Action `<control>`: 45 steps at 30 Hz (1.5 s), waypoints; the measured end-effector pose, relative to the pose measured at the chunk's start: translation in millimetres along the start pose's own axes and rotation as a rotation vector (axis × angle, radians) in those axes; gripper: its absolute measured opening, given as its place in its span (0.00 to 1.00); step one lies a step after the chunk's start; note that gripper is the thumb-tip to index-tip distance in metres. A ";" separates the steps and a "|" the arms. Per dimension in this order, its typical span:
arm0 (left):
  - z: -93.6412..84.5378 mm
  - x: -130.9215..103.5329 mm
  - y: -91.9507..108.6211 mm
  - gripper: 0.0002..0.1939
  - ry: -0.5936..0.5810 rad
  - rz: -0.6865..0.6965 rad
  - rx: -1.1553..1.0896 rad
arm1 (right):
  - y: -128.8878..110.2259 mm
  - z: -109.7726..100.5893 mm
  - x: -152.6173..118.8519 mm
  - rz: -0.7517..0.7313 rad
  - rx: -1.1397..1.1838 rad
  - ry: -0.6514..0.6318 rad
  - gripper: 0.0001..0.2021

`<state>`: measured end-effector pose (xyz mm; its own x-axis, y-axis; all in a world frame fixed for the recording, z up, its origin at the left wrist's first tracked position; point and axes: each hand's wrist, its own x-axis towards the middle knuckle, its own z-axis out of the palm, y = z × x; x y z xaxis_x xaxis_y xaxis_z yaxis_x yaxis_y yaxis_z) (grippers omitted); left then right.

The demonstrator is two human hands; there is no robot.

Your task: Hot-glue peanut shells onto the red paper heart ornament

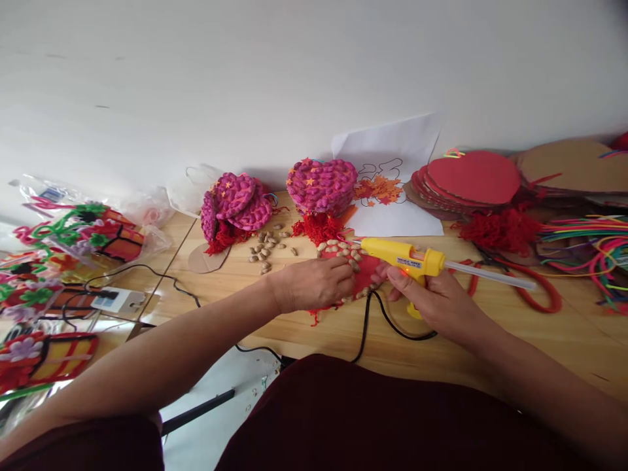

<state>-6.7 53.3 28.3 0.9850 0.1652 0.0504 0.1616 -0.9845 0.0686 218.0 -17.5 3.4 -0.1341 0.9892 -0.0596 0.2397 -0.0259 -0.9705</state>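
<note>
My right hand (432, 297) is wrapped round the handle of a yellow hot glue gun (392, 250), with a clear glue stick (490, 275) poking out of its back. The gun's nozzle points left over a red heart-shaped card (366, 271). Peanuts (338, 247) line the card's edge, and red tassel threads (314, 316) show below it. Over the card's left part, my left hand (316, 284) has its fingers curled together at the surface; whatever they pinch is hidden. Loose peanuts (265, 247) lie on the wooden table left of the card.
Pink peanut-covered hearts (321, 183) stand by the wall, beside a drawn sheet (392, 226) with orange stars. Stacked red heart cards (473, 176), red-handled scissors (534, 288) and coloured cords (589, 229) lie right. A black cable (366, 327) loops near the front edge. Fuzzy flower crafts (73, 248) crowd the left.
</note>
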 end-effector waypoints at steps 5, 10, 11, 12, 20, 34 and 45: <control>13.2 -6.4 -4.1 0.09 0.138 -0.206 -0.311 | 6.9 -0.6 0.4 0.022 0.015 0.013 0.12; 20.9 -11.7 0.1 0.06 0.331 -0.498 -0.666 | 10.0 1.3 -0.2 0.019 0.082 0.033 0.13; 21.6 -11.7 2.1 0.07 0.360 -0.571 -0.755 | 9.5 1.5 -0.3 0.020 0.077 0.038 0.13; 21.8 -11.4 4.2 0.08 0.392 -0.645 -0.854 | 9.0 1.5 -0.3 0.020 0.071 0.046 0.13; 13.4 -6.0 21.5 0.13 0.780 -0.930 -1.456 | 1.1 -2.4 -4.6 0.010 0.031 0.034 0.13; 11.7 -7.2 36.2 0.11 0.907 -0.867 -1.929 | -3.1 -5.8 -30.2 -0.050 0.318 -0.240 0.17; 10.8 1.1 47.2 0.12 0.817 -0.940 -1.728 | -6.7 -0.5 -25.9 -0.025 0.346 -0.138 0.13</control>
<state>2.7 6.4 20.8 0.3457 0.9027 -0.2562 -0.2079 0.3400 0.9172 220.3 -42.8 11.6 -0.2698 0.9620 -0.0428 -0.1013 -0.0725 -0.9922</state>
